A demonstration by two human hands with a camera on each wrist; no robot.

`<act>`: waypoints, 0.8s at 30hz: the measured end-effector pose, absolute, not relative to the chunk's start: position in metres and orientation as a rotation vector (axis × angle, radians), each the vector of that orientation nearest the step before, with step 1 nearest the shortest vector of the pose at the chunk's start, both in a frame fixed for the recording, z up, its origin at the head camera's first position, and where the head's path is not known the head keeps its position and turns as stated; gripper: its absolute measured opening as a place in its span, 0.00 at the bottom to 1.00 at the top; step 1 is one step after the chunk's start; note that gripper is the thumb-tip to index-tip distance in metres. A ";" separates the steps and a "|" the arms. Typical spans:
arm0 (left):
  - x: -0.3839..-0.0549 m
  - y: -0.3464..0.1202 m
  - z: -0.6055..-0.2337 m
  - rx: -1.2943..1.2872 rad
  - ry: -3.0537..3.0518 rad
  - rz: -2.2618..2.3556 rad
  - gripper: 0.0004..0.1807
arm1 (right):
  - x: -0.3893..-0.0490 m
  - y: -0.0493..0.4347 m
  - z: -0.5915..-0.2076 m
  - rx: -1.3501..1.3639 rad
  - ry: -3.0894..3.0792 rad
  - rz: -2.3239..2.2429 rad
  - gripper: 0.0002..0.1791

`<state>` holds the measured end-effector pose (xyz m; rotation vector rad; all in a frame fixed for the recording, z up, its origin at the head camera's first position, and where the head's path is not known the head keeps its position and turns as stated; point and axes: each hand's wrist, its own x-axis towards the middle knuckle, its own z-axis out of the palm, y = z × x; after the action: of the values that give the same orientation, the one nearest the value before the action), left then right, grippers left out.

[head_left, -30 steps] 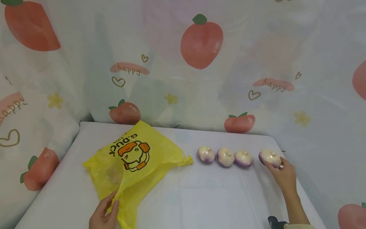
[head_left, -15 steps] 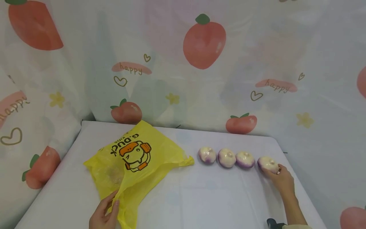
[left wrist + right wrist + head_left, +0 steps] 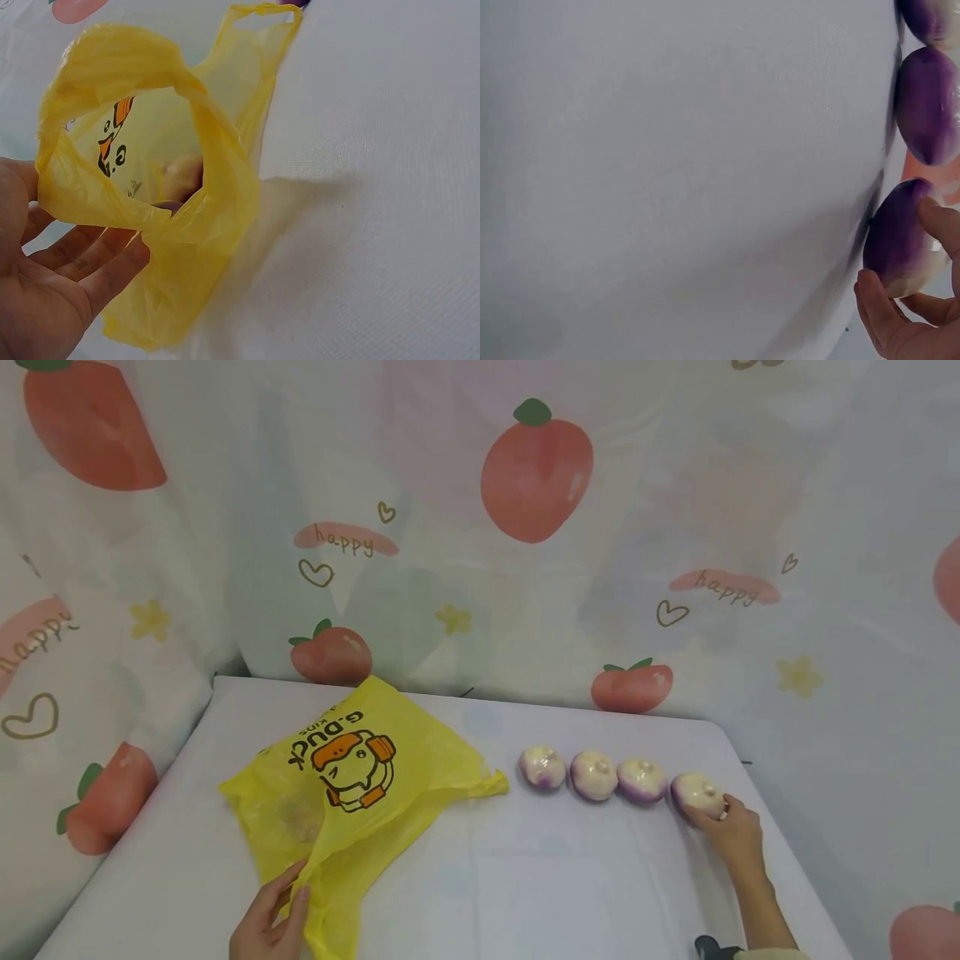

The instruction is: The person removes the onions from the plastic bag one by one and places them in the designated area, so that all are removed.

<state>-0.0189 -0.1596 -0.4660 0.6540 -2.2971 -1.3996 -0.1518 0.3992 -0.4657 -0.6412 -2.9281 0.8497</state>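
Note:
My right hand (image 3: 733,837) grips a glossy white-and-purple onion-like bulb (image 3: 697,795) at the right end of a row. In the right wrist view, fingers and thumb hold that bulb (image 3: 904,238) from its side, with a gap to its neighbour. Three similar bulbs stand left of it: the near one (image 3: 642,779), the middle one (image 3: 594,776) and the far-left one (image 3: 542,768). My left hand (image 3: 268,917) holds the mouth edge of a yellow plastic bag (image 3: 427,752) with a printed duck. Through its opening, the left wrist view shows a partly hidden purple and pale object (image 3: 182,178).
A white-covered table (image 3: 540,893) carries everything. Behind and at the left hangs a curtain (image 3: 420,568) with peach prints. The bag's tied-looking corner (image 3: 495,783) points toward the row of bulbs. A dark strap-like device (image 3: 712,947) sits at the right wrist.
My right hand has brought the bulb slightly left and nearer, closing up toward the other three. The left hand and the bag have stayed nearly still.

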 end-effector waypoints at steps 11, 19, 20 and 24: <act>-0.018 -0.160 -0.465 0.655 -2.328 -1.377 0.14 | -0.151 0.399 -0.469 -0.640 -2.928 0.863 0.45; -0.018 -0.160 -0.465 0.654 -2.337 -1.403 0.14 | -0.149 0.400 -0.471 -0.638 -2.937 0.873 0.47; -0.018 -0.160 -0.465 0.649 -2.337 -1.404 0.14 | -0.149 0.399 -0.471 -0.640 -2.936 0.880 0.48; -0.018 -0.160 -0.466 0.636 -2.326 -1.411 0.14 | -0.148 0.398 -0.470 -0.637 -2.934 0.888 0.50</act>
<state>-0.0184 -0.1602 -0.4660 0.6364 -2.3263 -1.4108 -0.1483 0.3982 -0.4701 -0.6372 -2.9342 0.8881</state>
